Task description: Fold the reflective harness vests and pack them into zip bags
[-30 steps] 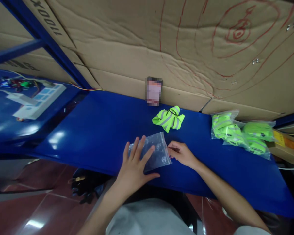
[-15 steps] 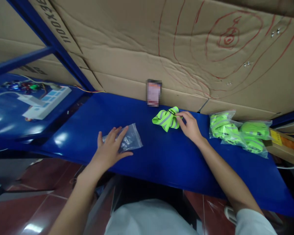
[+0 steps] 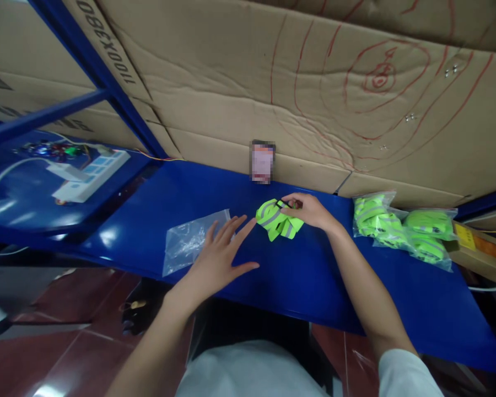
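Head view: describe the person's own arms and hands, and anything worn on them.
The left hand and the right hand are both bare: no gloves, and no ring or watch shows. The forearms are bare too. A pale grey sleeve covers the right upper arm at the picture's lower edge; no sleeve shows on the left arm. The fingers carry no visible markings.

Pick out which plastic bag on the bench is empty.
The flat bag by the left hand: clear, nothing inside, while the full bags at the far right hold neon-yellow bands.
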Demonstrator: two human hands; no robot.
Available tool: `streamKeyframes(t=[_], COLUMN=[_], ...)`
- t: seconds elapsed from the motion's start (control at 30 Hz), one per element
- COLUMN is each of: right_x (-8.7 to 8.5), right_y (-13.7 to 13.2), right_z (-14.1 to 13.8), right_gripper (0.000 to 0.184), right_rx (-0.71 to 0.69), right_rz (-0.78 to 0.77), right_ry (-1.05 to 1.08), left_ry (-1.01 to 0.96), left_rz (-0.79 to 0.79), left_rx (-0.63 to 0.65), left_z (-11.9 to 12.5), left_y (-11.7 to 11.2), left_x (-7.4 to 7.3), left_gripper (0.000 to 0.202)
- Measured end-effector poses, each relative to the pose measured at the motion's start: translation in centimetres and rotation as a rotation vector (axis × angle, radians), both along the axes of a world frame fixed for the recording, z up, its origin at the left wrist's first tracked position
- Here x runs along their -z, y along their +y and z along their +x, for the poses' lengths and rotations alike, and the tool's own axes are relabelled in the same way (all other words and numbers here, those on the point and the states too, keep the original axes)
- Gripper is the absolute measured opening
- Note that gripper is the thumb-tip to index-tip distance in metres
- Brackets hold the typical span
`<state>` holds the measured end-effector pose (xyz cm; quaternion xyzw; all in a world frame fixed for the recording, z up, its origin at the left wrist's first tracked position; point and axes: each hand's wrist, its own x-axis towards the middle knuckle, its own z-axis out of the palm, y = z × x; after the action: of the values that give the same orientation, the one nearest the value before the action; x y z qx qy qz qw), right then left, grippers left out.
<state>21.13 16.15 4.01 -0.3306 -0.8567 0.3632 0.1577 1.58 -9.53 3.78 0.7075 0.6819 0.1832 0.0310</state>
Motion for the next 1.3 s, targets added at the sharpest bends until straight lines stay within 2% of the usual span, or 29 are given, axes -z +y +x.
streamKeyframes(t=[0.1,0.2,0.27,0.33,0.43,0.5,0.57,0.63,0.7,0.77,0.87,0.93,1.03,1.1,1.23,1.3], right_x=[-1.0,-2.5,-3.8,-5.2,-6.0,-5.4,-4.2,-3.1,-2.8,-3.2,-4.6,-5.3,-5.9,-6.1,-6.8,-7.2], right_y=[-1.8,-4.2,-5.7,-6.8,-6.9,-6.4,-5.8,-5.3,-5.0,-4.5,-3.5,-2.7,-1.7,-1.1,0.1,0.6], right_z=[-0.2,-0.5,-0.3,0.3,1.5,1.7,1.3,0.7,0.5,1.0,2.9,4.3,5.9,6.6,8.1,9.3], right_gripper=[0.038,0.035,0.033,0.037,0.065,0.091,0.101,0.082,0.048,0.031,0.028,0.023,0.024,0.027,0.015,0.011], right_rx=[-0.014,-0.001,-0.054,-0.19,-0.328,-0.357,-0.429,-0.526,-0.555,-0.505,-0.401,-0.344,-0.234,-0.097,0.325,0.364], right_rz=[0.016,0.033,0.032,0.017,0.035,0.056,0.054,0.034,0.007,-0.011,0.021,0.103,0.244,0.275,0.144,0.117], right_ry=[0.035,0.073,0.119,0.18,0.185,0.095,-0.017,-0.121,-0.189,-0.189,-0.13,-0.093,0.008,0.062,0.241,0.266], left_ry=[-0.079,-0.301,-0.519,-0.765,-1.066,-1.34,-1.648,-1.812,-1.836,-1.813,-1.813,-1.851,-1.901,-1.913,-1.92,-1.926], left_rz=[0.058,0.112,0.139,0.18,0.25,0.294,0.322,0.316,0.359,0.476,0.66,0.711,0.636,0.562,0.577,0.585], left_rx=[-0.034,-0.13,-0.168,-0.178,-0.188,-0.239,-0.285,-0.299,-0.306,-0.341,-0.422,-0.515,-0.673,-0.713,-0.712,-0.664], left_z=[2.0,3.5,3.8,3.5,2.5,2.1,1.9,1.7,1.3,0.5,-1.0,-1.9,-2.8,-3.2,-3.9,-3.9], left_y=[2.2,4.9,6.5,7.6,8.1,7.9,7.5,7.0,6.5,5.9,5.3,5.2,5.3,5.4,5.1,4.6], left_x=[0.0,0.5,0.6,0.5,-0.4,-1.3,-2.2,-3.0,-3.5,-4.0,-4.7,-5.1,-5.3,-5.1,-4.7,-4.4], left_gripper=[0.094,0.1,0.087,0.062,0.038,0.038,0.038,0.034,0.029,0.024,0.016,0.013,0.008,0.007,0.009,0.012])
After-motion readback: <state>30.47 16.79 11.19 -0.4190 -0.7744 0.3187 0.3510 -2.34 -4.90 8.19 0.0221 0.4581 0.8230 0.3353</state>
